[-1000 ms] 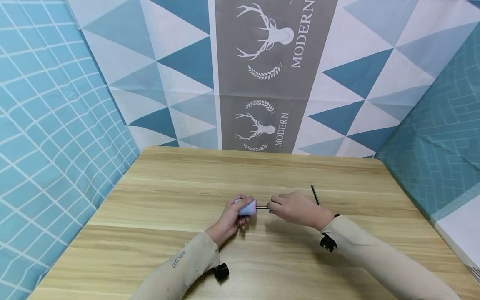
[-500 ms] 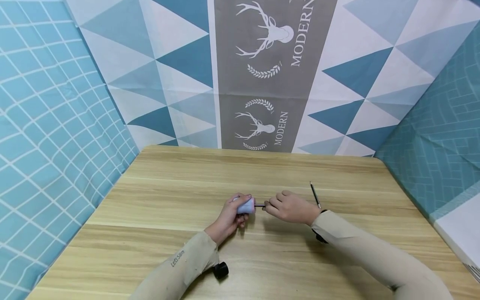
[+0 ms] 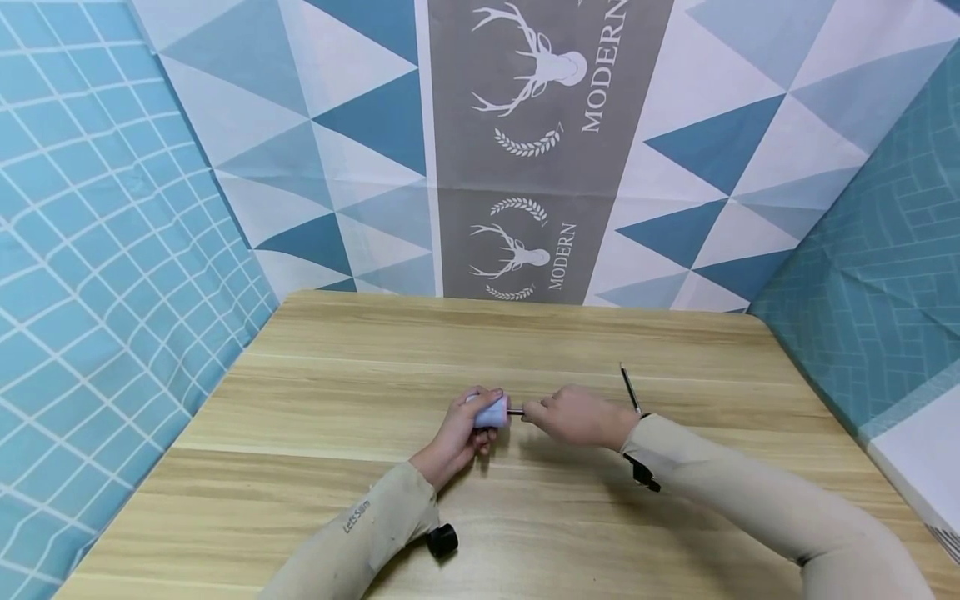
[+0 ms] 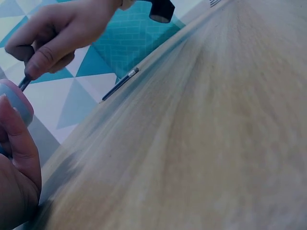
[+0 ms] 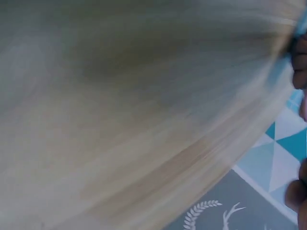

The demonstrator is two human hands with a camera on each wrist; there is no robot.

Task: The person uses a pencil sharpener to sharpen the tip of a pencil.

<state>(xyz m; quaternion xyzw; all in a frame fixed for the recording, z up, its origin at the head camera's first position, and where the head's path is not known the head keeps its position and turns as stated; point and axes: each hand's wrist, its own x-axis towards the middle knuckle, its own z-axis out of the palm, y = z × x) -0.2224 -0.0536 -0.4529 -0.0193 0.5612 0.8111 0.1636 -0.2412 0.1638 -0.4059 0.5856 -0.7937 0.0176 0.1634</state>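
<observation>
In the head view, my left hand (image 3: pixel 456 429) grips a small lavender-blue pencil sharpener (image 3: pixel 489 414) with a pink end, held on its side above the table. A dark pencil (image 3: pixel 515 412) sticks out of the pink end toward the right. My right hand (image 3: pixel 579 415) pinches this pencil close to the sharpener, thumb and fingers curled round it. The left wrist view shows the same sharpener (image 4: pixel 21 103) and the right hand (image 4: pixel 62 36) on the pencil. At the right edge of the right wrist view only dark parts of fingers appear; the pencil's tip is hidden inside the sharpener.
A second dark pencil (image 3: pixel 630 387) lies on the wooden table (image 3: pixel 360 500) just beyond the right wrist. Patterned cloth (image 3: pixel 360 150) hangs behind the table. A white object (image 3: pixel 918 467) stands at the right edge. Black cameras (image 3: pixel 442 542) sit on both wrists.
My right hand has shifted slightly left, nearer the sharpener, and its wrist and fingers have turned round the pencil. Less pencil shows between hand and sharpener. The left hand stays almost still.
</observation>
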